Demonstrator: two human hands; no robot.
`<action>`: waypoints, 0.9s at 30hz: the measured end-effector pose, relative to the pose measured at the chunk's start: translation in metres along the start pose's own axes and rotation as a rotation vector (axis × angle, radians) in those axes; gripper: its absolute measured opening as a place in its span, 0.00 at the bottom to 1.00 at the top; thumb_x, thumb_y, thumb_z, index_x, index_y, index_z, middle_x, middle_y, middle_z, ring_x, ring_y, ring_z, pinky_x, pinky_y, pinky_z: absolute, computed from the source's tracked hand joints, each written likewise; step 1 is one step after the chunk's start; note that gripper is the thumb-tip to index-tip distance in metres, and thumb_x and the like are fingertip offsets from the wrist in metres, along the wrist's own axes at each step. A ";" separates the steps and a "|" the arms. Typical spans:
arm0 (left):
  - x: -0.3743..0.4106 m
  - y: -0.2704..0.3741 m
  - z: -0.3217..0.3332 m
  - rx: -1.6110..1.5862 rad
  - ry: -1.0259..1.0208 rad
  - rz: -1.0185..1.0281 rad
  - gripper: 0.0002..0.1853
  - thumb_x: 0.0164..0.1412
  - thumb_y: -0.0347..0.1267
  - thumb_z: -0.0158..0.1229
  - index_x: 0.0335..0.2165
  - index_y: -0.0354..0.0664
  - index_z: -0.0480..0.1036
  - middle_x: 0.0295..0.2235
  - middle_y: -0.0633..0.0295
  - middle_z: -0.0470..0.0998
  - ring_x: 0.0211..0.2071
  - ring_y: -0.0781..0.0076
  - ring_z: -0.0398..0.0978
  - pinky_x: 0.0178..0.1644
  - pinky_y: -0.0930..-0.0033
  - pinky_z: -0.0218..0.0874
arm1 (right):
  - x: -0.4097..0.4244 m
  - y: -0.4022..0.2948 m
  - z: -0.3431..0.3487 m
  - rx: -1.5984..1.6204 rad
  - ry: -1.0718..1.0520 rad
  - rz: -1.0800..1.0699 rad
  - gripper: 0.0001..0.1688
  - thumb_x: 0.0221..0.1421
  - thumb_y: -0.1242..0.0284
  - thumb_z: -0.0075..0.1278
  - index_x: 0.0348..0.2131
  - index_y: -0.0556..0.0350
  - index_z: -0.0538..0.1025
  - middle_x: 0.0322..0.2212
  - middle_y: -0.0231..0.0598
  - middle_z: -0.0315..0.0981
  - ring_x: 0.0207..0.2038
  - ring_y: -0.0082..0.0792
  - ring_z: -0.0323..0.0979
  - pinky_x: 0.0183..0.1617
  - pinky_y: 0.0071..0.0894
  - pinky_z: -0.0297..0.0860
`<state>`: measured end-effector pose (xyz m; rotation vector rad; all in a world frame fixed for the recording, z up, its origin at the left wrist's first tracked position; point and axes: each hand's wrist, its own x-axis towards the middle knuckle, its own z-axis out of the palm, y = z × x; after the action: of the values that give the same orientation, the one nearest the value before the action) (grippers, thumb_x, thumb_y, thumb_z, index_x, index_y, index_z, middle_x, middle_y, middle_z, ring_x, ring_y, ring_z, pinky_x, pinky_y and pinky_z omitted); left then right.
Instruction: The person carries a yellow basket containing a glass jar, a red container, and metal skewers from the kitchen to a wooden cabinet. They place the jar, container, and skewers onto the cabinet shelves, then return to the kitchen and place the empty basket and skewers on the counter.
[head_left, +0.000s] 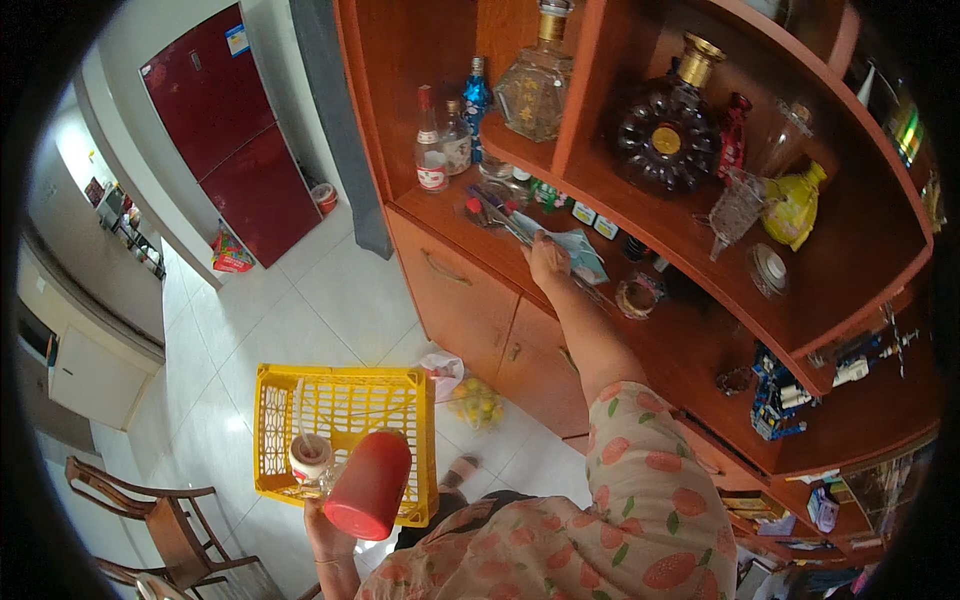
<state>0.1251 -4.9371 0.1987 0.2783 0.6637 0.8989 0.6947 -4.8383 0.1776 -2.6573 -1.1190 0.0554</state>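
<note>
My left hand (328, 529) is at the lower middle, shut on a red cylindrical container (370, 484). A white and red cup or jar (310, 456) with a pale stick-like thing in it is just beside, over the yellow plastic crate (344, 371); whether the hand holds it too cannot be told. My right hand (547, 259) reaches onto the wooden cabinet's counter, with its fingers on a long, thin, greyish object (510, 223). Under and beside those fingers lie light-blue face masks (583, 255). A small glass jar (637, 295) stands to the right of the hand.
Liquor bottles (432, 146) stand at the counter's back left. A curved shelf (675, 217) overhangs the counter, carrying a large dark bottle (666, 135) and glassware. A bag of fruit (476, 403) lies on the floor by the crate. A wooden chair (176, 525) stands lower left.
</note>
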 end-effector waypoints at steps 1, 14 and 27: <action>-0.003 0.000 -0.003 0.000 0.010 0.003 0.32 0.53 0.41 0.54 0.53 0.35 0.61 0.50 0.49 0.69 0.50 0.54 0.68 0.55 0.55 0.60 | 0.006 0.002 0.005 -0.011 0.024 -0.026 0.22 0.56 0.59 0.50 0.43 0.56 0.67 0.38 0.47 0.71 0.41 0.46 0.73 0.41 0.43 0.72; 0.018 0.003 -0.009 -0.021 0.006 -0.005 0.32 0.61 0.45 0.42 0.56 0.31 0.57 0.55 0.47 0.65 0.56 0.55 0.63 0.60 0.53 0.54 | 0.011 0.023 0.019 -0.231 0.215 -0.289 0.31 0.52 0.57 0.54 0.49 0.56 0.65 0.45 0.42 0.64 0.50 0.42 0.62 0.52 0.45 0.63; 0.070 -0.009 0.014 0.106 -0.042 0.016 0.29 0.53 0.39 0.49 0.54 0.45 0.60 0.52 0.56 0.67 0.51 0.58 0.67 0.52 0.47 0.61 | -0.088 -0.043 -0.051 0.231 0.269 -0.556 0.34 0.51 0.62 0.56 0.53 0.59 0.63 0.46 0.51 0.63 0.50 0.50 0.62 0.52 0.47 0.61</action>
<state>0.1709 -4.8865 0.1763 0.3963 0.6720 0.8719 0.6097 -4.8831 0.2316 -2.0026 -1.5932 -0.2525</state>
